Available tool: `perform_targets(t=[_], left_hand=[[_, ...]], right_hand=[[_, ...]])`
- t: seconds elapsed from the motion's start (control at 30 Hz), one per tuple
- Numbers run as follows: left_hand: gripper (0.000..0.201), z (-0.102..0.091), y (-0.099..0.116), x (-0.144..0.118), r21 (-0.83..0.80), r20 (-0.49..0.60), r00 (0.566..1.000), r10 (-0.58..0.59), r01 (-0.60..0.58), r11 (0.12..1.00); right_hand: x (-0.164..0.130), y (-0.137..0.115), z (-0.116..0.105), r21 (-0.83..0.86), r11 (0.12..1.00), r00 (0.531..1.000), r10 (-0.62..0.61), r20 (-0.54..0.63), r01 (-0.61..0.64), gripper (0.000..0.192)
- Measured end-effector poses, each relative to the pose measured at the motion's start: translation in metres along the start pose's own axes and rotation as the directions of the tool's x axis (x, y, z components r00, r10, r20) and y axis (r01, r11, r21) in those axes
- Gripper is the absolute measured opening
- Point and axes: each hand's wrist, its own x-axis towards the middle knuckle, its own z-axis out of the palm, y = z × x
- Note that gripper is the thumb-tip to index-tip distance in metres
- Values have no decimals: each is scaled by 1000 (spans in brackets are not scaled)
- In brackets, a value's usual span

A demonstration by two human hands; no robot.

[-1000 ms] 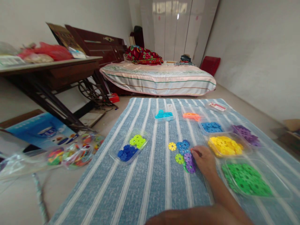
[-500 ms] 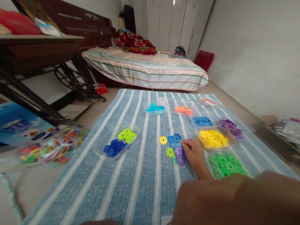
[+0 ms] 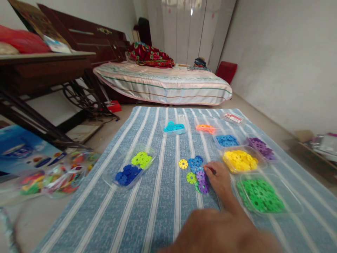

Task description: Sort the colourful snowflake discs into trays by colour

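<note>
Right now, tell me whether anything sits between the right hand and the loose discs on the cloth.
Nothing visible does. The right hand already rests against the loose discs, fingertips at the purple ones; the yellow tray lies off to the side.

Bedroom floor around a striped mat [image 3: 163, 214]
A bed [image 3: 163, 84] with a red floral bundle [image 3: 150, 54] stands beyond the mat's far edge, white wardrobe doors [image 3: 184, 31] behind it; off the left edge are a dark table [image 3: 44, 66] on an iron treadle frame [image 3: 79, 100], a blue box [image 3: 23, 151] and a clear bag of mixed pieces [image 3: 60, 172]; a red bag [image 3: 226, 72] leans at the far right wall, a cardboard box [image 3: 304, 135] off the right edge
</note>
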Motion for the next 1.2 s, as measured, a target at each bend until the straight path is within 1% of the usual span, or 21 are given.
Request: perform_targets(t=[0.03,0.07,0.1,0.13,0.2,0.23,0.3,0.4,0.5,0.63,0.73,0.8,0.87,0.93,1.0,1.1,1.2], left_hand=[[24,-12,1,21,37,13,1000,1,-1,999],[25,-22,0,41,170,43,998,-47,39,985],[26,-29,-5,58,309,58,992,-116,93,946],[28,-34,-11,71,419,39,982,-185,152,895],[26,-37,-27,86,555,-16,961,-275,238,797],[25,-36,-36,90,591,-41,953,-300,266,762],[23,-32,-52,90,621,-79,945,-317,295,726],[22,-24,-66,87,613,-110,949,-296,299,731],[22,-19,-72,87,581,-116,957,-266,282,763],[17,-18,-75,87,510,-136,957,-254,288,810],[11,-19,-79,87,386,-170,940,-295,339,858],[10,-21,-82,86,229,-178,920,-349,384,895],[9,-22,-86,85,12,-175,897,-407,415,910],[10,-23,-89,83,-216,-165,877,-451,414,884],[12,-23,-91,81,-370,-154,869,-470,390,843],[13,-23,-92,79,-448,-162,876,-455,345,825],[12,-22,-94,77,-458,-185,892,-413,294,839]], right_hand=[[0,0,0,1,1000,1000,-2,3,2,19],[0,-1,0,2,1000,1000,-4,3,4,19],[0,-1,0,1,1000,1000,-5,0,5,20],[0,-1,0,0,1000,1000,-7,-1,7,20],[0,-1,0,-9,1000,1000,-11,0,11,21],[0,-1,0,-14,1000,1000,-15,5,15,22],[0,-1,-1,-23,999,999,-30,12,30,22],[-2,-3,-2,-38,997,997,-71,10,71,22],[-4,-6,-1,-52,989,990,-142,-9,141,23],[-8,-9,2,-86,969,972,-235,-20,232,28],[-9,-9,3,-117,956,962,-272,3,270,32],[-10,-9,3,-130,951,959,-281,19,281,32],[-10,-8,3,-135,948,957,-288,21,288,31],[-11,-9,3,-137,945,954,-300,-4,296,30],[-13,-12,3,-143,938,944,-325,-55,314,28],[-16,-21,4,-158,915,914,-391,-114,371,24],[-20,-33,7,-142,899,897,-429,-104,414,22]])
